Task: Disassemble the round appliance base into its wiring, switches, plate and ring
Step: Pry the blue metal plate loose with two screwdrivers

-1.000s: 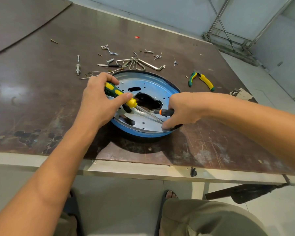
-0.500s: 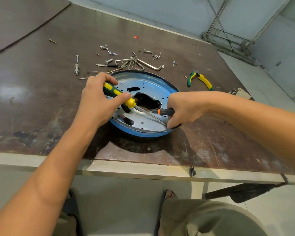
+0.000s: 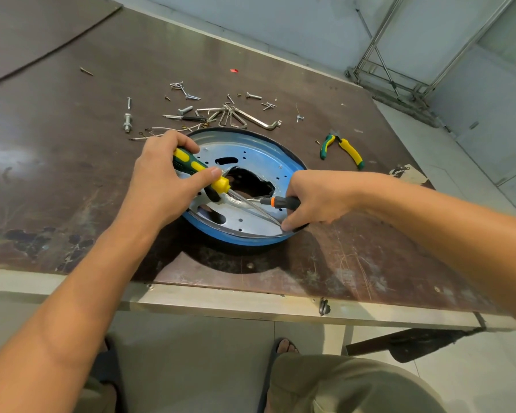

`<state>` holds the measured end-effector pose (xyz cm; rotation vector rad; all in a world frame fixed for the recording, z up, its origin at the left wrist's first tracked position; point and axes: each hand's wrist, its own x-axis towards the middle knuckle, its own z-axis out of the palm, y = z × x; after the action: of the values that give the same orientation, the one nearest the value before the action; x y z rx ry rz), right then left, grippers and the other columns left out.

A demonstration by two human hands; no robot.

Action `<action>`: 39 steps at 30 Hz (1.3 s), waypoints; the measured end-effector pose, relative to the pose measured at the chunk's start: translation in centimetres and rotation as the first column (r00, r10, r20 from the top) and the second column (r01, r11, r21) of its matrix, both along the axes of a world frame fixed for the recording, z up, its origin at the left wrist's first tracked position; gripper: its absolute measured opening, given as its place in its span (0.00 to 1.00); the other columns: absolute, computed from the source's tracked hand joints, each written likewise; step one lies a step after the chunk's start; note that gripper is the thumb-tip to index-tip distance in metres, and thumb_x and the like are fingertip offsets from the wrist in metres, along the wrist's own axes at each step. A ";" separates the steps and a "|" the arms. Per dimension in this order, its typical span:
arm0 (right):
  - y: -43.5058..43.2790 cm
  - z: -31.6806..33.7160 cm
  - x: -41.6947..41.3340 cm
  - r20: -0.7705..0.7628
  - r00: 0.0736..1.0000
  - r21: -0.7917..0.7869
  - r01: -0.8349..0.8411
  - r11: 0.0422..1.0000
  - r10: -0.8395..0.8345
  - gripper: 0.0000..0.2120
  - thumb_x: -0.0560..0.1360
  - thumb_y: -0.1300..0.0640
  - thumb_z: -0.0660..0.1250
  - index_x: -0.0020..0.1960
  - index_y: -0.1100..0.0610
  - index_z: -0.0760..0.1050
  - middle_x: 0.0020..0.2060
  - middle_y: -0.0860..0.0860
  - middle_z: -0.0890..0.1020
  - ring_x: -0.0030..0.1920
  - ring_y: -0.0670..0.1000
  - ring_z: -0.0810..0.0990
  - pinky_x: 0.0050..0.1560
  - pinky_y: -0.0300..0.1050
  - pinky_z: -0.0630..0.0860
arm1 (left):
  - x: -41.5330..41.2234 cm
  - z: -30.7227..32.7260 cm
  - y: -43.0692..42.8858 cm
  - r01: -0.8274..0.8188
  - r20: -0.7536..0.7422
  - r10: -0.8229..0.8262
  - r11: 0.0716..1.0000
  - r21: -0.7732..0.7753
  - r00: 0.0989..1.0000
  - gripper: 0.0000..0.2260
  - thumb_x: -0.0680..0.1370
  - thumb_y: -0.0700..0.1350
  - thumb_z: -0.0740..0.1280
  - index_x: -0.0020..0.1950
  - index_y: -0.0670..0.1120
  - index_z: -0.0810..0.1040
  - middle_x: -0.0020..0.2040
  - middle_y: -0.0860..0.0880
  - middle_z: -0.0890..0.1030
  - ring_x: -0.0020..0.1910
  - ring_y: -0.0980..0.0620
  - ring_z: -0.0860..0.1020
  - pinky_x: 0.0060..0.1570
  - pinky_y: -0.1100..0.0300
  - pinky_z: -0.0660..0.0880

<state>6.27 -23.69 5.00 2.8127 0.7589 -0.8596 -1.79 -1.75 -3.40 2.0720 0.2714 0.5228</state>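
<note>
The round appliance base [image 3: 251, 236] lies flat near the table's front edge: a blue ring around a silver metal plate [image 3: 252, 158] with a jagged dark hole in its middle. My left hand [image 3: 164, 180] grips a yellow-and-green screwdriver [image 3: 197, 168], its shaft slanting down to the plate's near right rim. My right hand [image 3: 316, 201] holds a black-and-orange screwdriver [image 3: 277, 201] over the right rim, and its shaft crosses the other one. Both tips are hidden at the rim under my right fingers.
Loose screws, bolts and a ring of hex keys [image 3: 236, 117] lie scattered behind the base. Green-and-yellow pliers [image 3: 343, 147] lie at the right. The brown table [image 3: 72, 189] ends in a metal front edge [image 3: 221, 302], with my legs below it.
Both hands stay on their screwdrivers at the plate's near right rim. My right hand has shifted slightly left and up. The base has not visibly moved.
</note>
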 end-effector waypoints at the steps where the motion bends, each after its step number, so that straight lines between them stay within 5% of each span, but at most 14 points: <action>1: 0.1 0.0 -0.1 0.002 1.000 -0.003 0.006 1.000 -0.006 0.16 0.75 0.47 0.75 0.38 0.59 0.79 0.28 0.53 0.78 0.29 0.54 0.74 0.30 0.43 0.70 | 0.0 0.0 0.0 0.002 0.001 -0.002 1.000 0.000 1.000 0.17 0.73 0.54 0.76 0.56 0.55 0.74 0.56 0.50 0.72 0.44 0.60 0.70 0.40 0.67 0.65; 7: 0.3 -0.2 -0.5 0.009 0.993 -0.013 0.122 0.992 -0.122 0.16 0.75 0.48 0.76 0.47 0.62 0.83 0.28 0.55 0.79 0.26 0.52 0.72 0.24 0.39 0.68 | -0.1 0.1 -0.1 0.008 0.001 -0.008 1.000 0.000 1.000 0.16 0.73 0.54 0.76 0.56 0.55 0.74 0.56 0.50 0.72 0.44 0.60 0.70 0.40 0.67 0.64; 13: 0.2 -0.2 -0.7 0.070 0.996 -0.035 0.051 0.998 -0.048 0.25 0.73 0.36 0.74 0.36 0.58 0.76 0.18 0.49 0.76 0.20 0.49 0.72 0.29 0.40 0.71 | -0.1 0.2 0.0 0.008 0.000 -0.008 1.000 -0.002 1.000 0.16 0.73 0.54 0.77 0.55 0.55 0.75 0.56 0.50 0.72 0.44 0.60 0.71 0.41 0.67 0.64; 18: 0.5 0.1 -0.4 0.023 0.997 -0.059 0.070 0.996 -0.069 0.20 0.76 0.44 0.74 0.38 0.58 0.76 0.18 0.49 0.75 0.19 0.48 0.70 0.26 0.38 0.69 | -0.1 0.3 0.0 0.010 -0.008 -0.010 1.000 -0.015 1.000 0.16 0.73 0.54 0.77 0.55 0.54 0.75 0.57 0.49 0.72 0.49 0.54 0.72 0.41 0.68 0.65; 24: 0.1 -0.3 -0.1 -0.026 0.985 -0.001 0.171 0.985 -0.171 0.14 0.76 0.49 0.76 0.49 0.61 0.82 0.24 0.52 0.77 0.27 0.52 0.72 0.30 0.43 0.70 | -0.1 0.3 -0.1 0.005 -0.005 -0.005 1.000 -0.013 1.000 0.16 0.73 0.53 0.77 0.55 0.55 0.74 0.55 0.50 0.71 0.45 0.57 0.71 0.40 0.68 0.64; 31: -0.2 0.0 -0.4 -0.024 0.997 0.015 0.074 0.997 -0.074 0.19 0.76 0.43 0.73 0.39 0.58 0.77 0.20 0.50 0.77 0.22 0.50 0.73 0.29 0.41 0.72 | -0.1 0.3 -0.1 0.002 -0.006 -0.002 1.000 -0.002 1.000 0.16 0.73 0.54 0.77 0.54 0.55 0.74 0.56 0.50 0.71 0.44 0.60 0.71 0.40 0.68 0.64; 39: -0.2 -0.5 0.3 -0.083 0.979 0.045 0.190 0.981 -0.186 0.12 0.75 0.51 0.77 0.48 0.61 0.81 0.28 0.54 0.79 0.25 0.50 0.73 0.26 0.41 0.72 | -0.1 0.3 -0.2 0.001 -0.008 -0.001 1.000 -0.003 1.000 0.16 0.73 0.53 0.77 0.55 0.55 0.74 0.56 0.50 0.72 0.44 0.59 0.71 0.40 0.68 0.64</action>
<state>6.57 -23.90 4.51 2.9498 0.5375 -0.9969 -1.88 -1.94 -3.07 2.0711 0.2754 0.5133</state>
